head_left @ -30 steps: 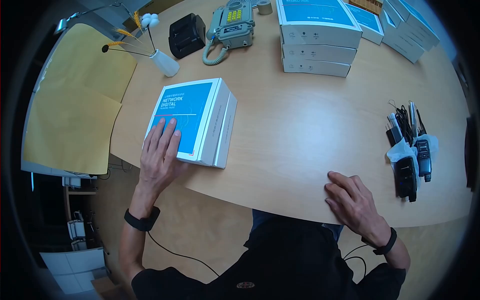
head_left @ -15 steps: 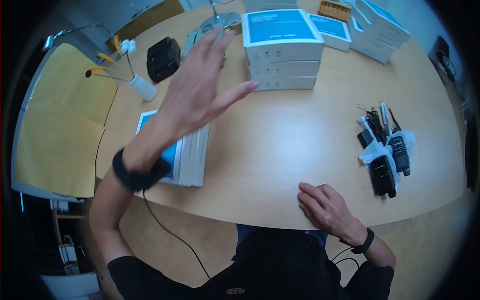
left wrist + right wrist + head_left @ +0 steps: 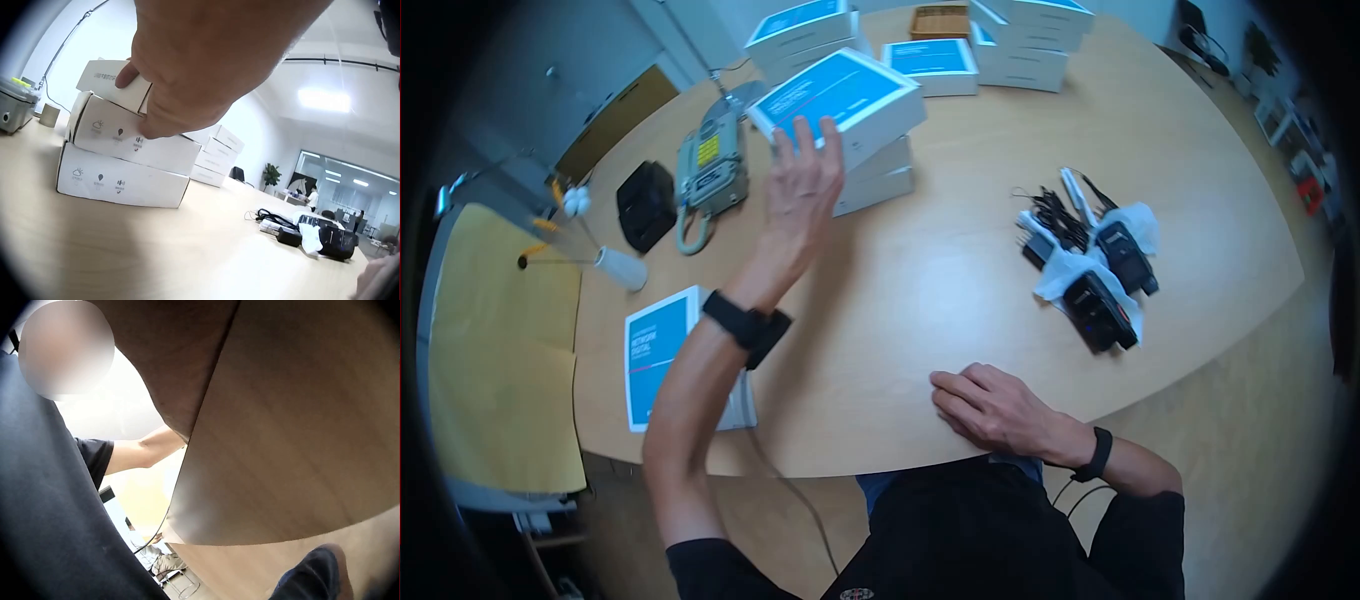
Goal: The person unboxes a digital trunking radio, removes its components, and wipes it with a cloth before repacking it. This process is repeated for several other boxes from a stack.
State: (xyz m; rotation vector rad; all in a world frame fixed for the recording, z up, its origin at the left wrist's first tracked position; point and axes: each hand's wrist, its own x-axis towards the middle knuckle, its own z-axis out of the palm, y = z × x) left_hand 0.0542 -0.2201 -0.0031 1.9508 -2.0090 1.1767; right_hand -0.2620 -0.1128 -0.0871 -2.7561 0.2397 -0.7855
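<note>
Left hand (image 3: 803, 195) grips one top box (image 3: 840, 95); two boxes (image 3: 122, 178) lie beneath.

Blue-and-white boxes (image 3: 837, 98), yellow sheet (image 3: 500, 350), black wristbands (image 3: 748, 328)

Telephone (image 3: 712, 172) left of box stack (image 3: 882, 178) (radios (image 3: 1098, 308) right)

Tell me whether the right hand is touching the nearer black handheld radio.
Apart. The head view shows bare tabletop between the right hand, which rests near the table's edge, and the nearer black handheld radio.
</note>
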